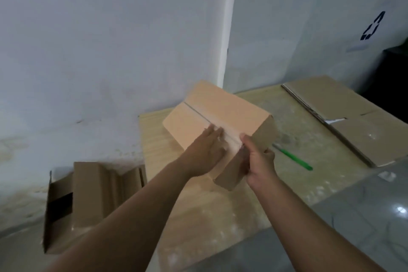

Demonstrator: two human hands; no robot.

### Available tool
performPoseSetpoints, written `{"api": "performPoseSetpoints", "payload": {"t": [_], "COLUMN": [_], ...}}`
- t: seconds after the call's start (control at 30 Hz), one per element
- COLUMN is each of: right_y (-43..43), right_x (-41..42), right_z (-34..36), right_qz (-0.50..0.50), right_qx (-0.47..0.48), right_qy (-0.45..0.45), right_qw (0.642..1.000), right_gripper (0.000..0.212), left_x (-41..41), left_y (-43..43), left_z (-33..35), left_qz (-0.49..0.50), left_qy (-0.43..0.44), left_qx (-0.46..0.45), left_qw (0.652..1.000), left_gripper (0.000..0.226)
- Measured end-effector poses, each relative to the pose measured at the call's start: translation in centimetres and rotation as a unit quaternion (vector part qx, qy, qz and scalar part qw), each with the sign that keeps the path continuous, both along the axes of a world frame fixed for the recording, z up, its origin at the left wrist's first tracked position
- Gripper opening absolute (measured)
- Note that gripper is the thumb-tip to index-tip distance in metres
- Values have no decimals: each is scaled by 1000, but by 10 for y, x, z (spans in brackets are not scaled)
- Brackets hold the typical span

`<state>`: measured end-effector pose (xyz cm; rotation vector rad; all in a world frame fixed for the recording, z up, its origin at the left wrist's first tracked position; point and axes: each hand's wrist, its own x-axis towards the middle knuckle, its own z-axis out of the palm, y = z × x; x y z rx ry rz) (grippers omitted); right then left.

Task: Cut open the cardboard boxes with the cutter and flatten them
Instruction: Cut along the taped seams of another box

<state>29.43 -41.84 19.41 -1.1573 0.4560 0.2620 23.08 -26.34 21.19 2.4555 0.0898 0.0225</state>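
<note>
Cardboard box (220, 112) sits tilted on the bench (198, 216), taped top face turned toward the camera. Tape seam (198, 112) follows the box's long axis, from far left down to near right, and ends at the right thumb.

Left hand (205, 152): fingers (215, 130) straight, laid flat on the top face just left of the seam, steadying it. Right hand (258, 161): thumb over the top edge, the rest curled round the near end face, so it is grasping the box.

Cutter (293, 158), green, lies on the bench to the right of the box, apart from it and just beyond the right hand. Its long axis runs far left to near right, roughly parallel to the seam. The view is blurred here; the blade is possibly at the greyish far end.

Judgement: the seam looks uncut, so the step in hand is positioning. The right hand is clearly the nearer one to the cutter; the left would have to cross the box. The reach goes outward and slightly away from the body, with the left palm left to hold the box.

Flattened cardboard (353, 121) lies at the bench's far right; opened boxes (88, 194) stand on the floor at left
</note>
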Motion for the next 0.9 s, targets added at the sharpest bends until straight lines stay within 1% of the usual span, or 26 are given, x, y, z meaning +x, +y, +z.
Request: {"api": "performPoseSetpoints", "payload": {"t": [0.07, 0.13, 0.23, 0.27, 0.3, 0.37, 0.43, 0.53, 0.67, 0.77, 0.8, 0.87, 0.9], "right_y": [-23, -41, -55, -59, -62, -70, -79, -90, -103, -119, -127, -141, -147], "right_x": [14, 23, 29, 30, 30, 31, 33, 36, 50, 73, 84, 106, 116], "right_z": [-11, -22, -43, -48, -53, -64, -73, -80, -80, -77, -75, -73, -72], "right_qz": [12, 26, 57, 65, 74, 92, 109, 129, 159, 166, 159, 136, 143], "right_qx": [24, 46, 66, 70, 77, 95, 114, 112, 27, -41, -79, -179, -254], "right_qy": [58, 109, 152, 162, 170, 176, 180, 186, 195, 190, 174, 106, 58], "right_qw": [998, 993, 985, 982, 980, 976, 971, 968, 967, 967, 969, 969, 955], "right_gripper": [74, 66, 75, 75, 71, 56, 48, 47, 47, 40, 36, 30, 31], "left_x": [8, 15, 24, 26, 29, 34, 36, 33, 32, 39, 41, 43, 45], "left_y": [-25, -41, -54, -56, -58, -63, -68, -71, -66, -64, -64, -63, -63], "left_z": [-20, -37, -49, -53, -56, -64, -74, -89, -94, -93, -93, -92, -90], "left_qz": [-5, 3, -4, -9, -15, -25, -32, -30, -28, -44, -44, -37, -30], "left_qy": [26, 55, 84, 89, 94, 102, 105, 93, 63, 63, 64, 74, 82], "left_qx": [71, 114, 157, 174, 189, 212, 224, 243, 253, 252, 250, 244, 242], "left_qw": [997, 992, 984, 981, 977, 972, 968, 965, 965, 965, 965, 966, 966], "left_gripper": [72, 72, 71, 71, 72, 74, 77, 81, 83, 86, 88, 93, 97]}}
